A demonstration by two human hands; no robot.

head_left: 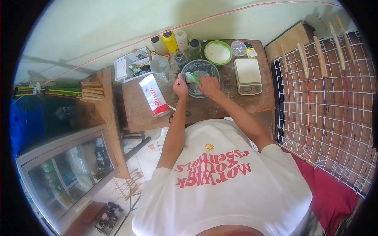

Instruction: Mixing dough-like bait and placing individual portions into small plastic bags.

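Over a clear grey bowl [215,70] on the wooden table, both of my hands are close together. Clasped in my right hand [209,86] is a green-handled scraper-like tool [192,77], its pale head coated with whitish stuff. My left hand [180,88] is closed at the bowl's left rim, beside the tool's head; what its fingers grip is too small to make out. Whitish paste or powder smears the bowl's inside, partly hidden by my hands.
Right of the bowl stands a kitchen scale [248,74]; behind it, a green bowl of white powder [217,53]. To the left are a clear jug [160,65], a white-and-red packet [152,94], scissors [181,115] and a white box [125,67]. Bottles [169,41] line the back.
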